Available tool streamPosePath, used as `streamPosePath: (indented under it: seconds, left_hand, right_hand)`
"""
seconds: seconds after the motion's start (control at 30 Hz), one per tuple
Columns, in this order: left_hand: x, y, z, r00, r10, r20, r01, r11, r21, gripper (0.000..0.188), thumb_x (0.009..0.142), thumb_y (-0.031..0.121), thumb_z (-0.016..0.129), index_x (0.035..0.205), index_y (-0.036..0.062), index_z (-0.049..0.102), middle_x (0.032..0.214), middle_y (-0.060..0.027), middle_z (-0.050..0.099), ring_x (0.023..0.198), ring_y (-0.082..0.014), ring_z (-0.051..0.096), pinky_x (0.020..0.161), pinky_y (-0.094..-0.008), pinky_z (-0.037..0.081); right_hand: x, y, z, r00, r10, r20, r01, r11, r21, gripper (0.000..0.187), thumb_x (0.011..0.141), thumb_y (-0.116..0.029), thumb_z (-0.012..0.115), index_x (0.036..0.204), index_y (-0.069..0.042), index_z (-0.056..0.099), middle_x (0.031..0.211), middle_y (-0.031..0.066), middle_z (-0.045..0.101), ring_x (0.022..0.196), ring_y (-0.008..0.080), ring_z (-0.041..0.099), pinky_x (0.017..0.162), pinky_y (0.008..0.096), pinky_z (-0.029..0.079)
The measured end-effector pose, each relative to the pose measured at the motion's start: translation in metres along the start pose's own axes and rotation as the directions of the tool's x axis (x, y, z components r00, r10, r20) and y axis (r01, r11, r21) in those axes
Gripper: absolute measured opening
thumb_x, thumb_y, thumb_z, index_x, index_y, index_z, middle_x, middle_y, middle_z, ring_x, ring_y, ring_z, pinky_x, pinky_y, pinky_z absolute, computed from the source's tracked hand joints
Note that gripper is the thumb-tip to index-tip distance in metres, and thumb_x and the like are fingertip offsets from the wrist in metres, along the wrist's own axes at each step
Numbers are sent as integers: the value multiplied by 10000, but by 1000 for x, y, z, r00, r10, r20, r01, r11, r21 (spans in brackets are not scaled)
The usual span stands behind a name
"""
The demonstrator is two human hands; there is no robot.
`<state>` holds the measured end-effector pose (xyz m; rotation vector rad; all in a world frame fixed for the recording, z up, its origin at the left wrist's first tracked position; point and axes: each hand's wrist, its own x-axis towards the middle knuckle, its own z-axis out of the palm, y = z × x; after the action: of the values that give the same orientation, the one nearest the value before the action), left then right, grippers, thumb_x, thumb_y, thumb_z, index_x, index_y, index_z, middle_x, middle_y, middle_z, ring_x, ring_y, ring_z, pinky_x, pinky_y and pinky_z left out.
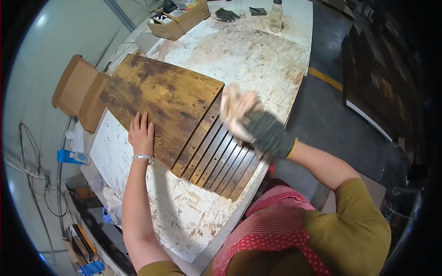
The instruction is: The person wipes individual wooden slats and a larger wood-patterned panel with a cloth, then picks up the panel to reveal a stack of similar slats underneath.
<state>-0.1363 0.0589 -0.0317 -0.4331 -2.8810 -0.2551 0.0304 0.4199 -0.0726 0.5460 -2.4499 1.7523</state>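
A broad brown wood-grain board [170, 92] lies on top of a fanned stack of similar boards [214, 161], whose drilled edges step out toward me. Bare, with a bracelet at the wrist, my left hand [142, 134] rests flat on the near left edge of the top board, fingers stretched out. My right hand [267, 131] wears a dark grey knitted glove with a yellow cuff edge. It holds a bunched pale cloth [237, 110] at the right end of the stack. Motion blurs the cloth, and the gloved fingers are partly hidden behind it.
The stack lies on a worn, stained white table [258, 60]. At its far end are a cardboard box [179, 23] of odds and ends, a dark glove [227, 14] and a clear bottle [276, 17]. An opened carton [83, 92] stands left; more panels [373, 87] stand right.
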Motion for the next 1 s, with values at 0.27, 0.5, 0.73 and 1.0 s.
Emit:
streamPosePath:
  seconds: [0.27, 0.5, 0.73, 1.0]
  left_hand:
    - [2, -7, 7, 1000, 7, 20, -7, 1000, 19, 470, 951, 393, 361, 1372, 192, 418, 1454, -76, 339, 1334, -304, 295, 1074, -464, 201]
    - [6, 11, -2, 1000, -2, 3, 2, 1000, 16, 462, 940, 369, 395, 1357, 175, 433, 1448, -83, 343, 1325, -308, 303, 1064, -468, 223]
    - [-2, 8, -8, 1000, -26, -1, 25, 995, 96, 440, 906, 340, 480, 1313, 175, 472, 1412, -86, 375, 1286, -311, 356, 1005, -470, 315]
    - [-44, -23, 1, 799, -586, -138, 431, 717, -549, 702, 891, 429, 555, 1447, 136, 243, 1486, -138, 255, 1350, -304, 277, 1083, -392, 281]
  right_hand:
    - [9, 66, -115, 934, 305, -185, -354, 728, -587, 363, 825, -205, 517, 1161, -75, 562, 1206, 183, 542, 1034, 310, 555, 906, 407, 432]
    - [50, 45, -173, 932, 124, -339, -340, 617, -709, 385, 854, -221, 519, 1205, -66, 540, 1109, 211, 566, 1022, 318, 566, 860, 372, 453]
    - [141, -41, -173, 828, 557, 60, -154, 329, -932, 485, 830, -339, 611, 1207, -41, 551, 1208, 178, 557, 1120, 333, 534, 953, 396, 424]
    - [255, 15, -89, 828, 400, 393, -437, 899, 6, 810, 824, -569, 573, 1404, -50, 347, 1299, 116, 505, 1044, 191, 527, 812, 337, 487]
